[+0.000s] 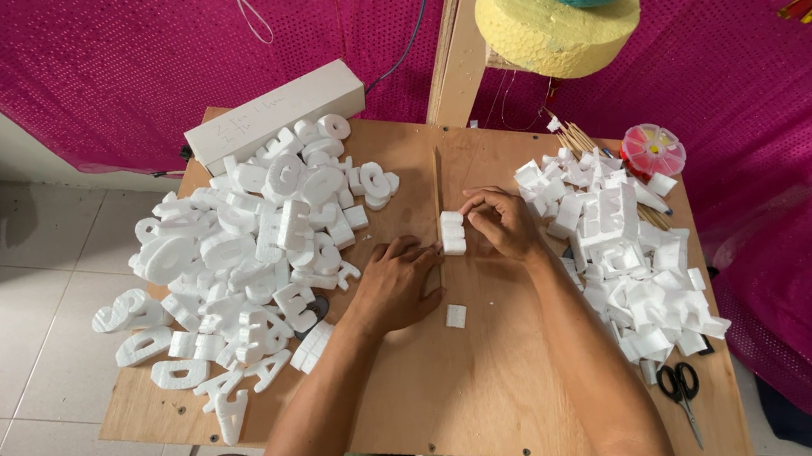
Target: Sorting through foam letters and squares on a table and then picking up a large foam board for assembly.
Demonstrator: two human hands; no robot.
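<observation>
Your right hand (503,223) curled its fingertips around the small white foam block (453,232), grasping it upright on the brown plywood board (444,395), long axis running away from you. Your left hand (394,287) lay flat, palm down, unclenched, just left of that grip, holding nothing.

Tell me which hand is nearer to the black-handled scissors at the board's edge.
Right. The right hand is on the small white foam block, up-left of the black-handled scissors; the left hand lies flat farther left.
</observation>
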